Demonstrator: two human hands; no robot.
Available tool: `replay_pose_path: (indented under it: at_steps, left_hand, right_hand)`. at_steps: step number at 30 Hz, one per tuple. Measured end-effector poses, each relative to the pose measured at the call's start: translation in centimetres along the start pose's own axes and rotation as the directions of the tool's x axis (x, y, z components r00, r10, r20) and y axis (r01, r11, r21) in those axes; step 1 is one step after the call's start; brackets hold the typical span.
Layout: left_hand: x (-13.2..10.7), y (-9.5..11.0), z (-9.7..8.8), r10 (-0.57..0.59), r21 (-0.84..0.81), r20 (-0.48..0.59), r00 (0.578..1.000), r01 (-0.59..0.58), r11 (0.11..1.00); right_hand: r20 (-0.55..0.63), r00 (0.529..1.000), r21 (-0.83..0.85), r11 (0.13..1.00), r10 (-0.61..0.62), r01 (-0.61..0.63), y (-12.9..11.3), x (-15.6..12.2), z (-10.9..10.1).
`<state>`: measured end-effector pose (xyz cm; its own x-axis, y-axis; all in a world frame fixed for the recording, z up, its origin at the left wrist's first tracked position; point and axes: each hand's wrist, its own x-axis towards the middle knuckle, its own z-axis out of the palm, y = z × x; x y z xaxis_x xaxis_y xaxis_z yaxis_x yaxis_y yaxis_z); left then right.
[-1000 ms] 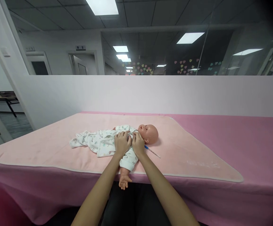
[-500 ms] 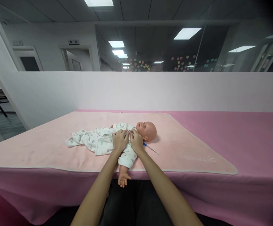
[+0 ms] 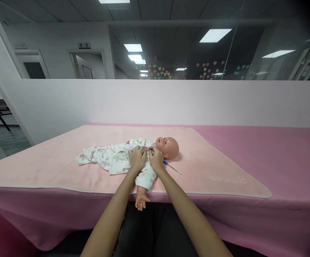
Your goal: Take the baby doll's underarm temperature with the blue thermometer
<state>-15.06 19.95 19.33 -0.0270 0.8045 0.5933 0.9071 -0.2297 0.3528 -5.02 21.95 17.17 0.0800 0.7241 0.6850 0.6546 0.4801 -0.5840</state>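
Doll: on its back on the peach blanket, head to the right, trouser legs to the left; 1 arm reaches toward the wearer, its small hand past the blanket's near edge.
Outfit: white with small prints, worn by the doll, a flap spread toward the wearer.
Left hand: on the doll's chest, fingers bent over the cloth; whether they pinch it, I cannot tell.
Right hand: just beside the left hand, near the doll's neck, fingers curled in narrowly (the tips are partly hidden, so I cannot tell what they grip).
Thin stick: blue at 1 end, lying on the wearer's side of the doll's head.
Pink cloth: under the blanket, showing right of the doll.
White wall: behind the doll.
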Motion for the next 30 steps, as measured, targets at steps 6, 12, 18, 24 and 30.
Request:
replay_pose_path:
  at_steps: [6,12,18,24,30]
  left_hand:
    - [-0.4,0.4,-0.3,0.027,0.084,-0.011,1.000,-0.025,0.996]
    - [-0.3,0.2,0.3,0.039,0.128,-0.047,0.998,-0.033,0.991]
    - [-0.2,-0.3,0.6,0.050,0.107,-0.045,0.998,-0.045,0.993]
    - [-0.1,-0.6,0.8,0.042,0.085,-0.037,0.998,-0.039,0.996]
    - [-0.2,-0.6,1.0,0.044,0.093,-0.055,0.998,-0.039,0.995]
  right_hand:
    - [-0.018,1.000,0.008,1.000,0.020,-0.020,-0.1,-0.1,0.1]
    - [-0.027,1.000,0.031,0.999,0.012,-0.012,-0.1,-0.1,0.1]
    - [-0.021,1.000,0.034,0.999,0.016,-0.016,0.0,-0.2,0.0]
    - [-0.018,1.000,0.030,1.000,0.000,0.001,0.0,-0.3,0.1]
    - [-0.019,1.000,0.022,1.000,-0.005,0.005,0.0,-0.2,0.1]
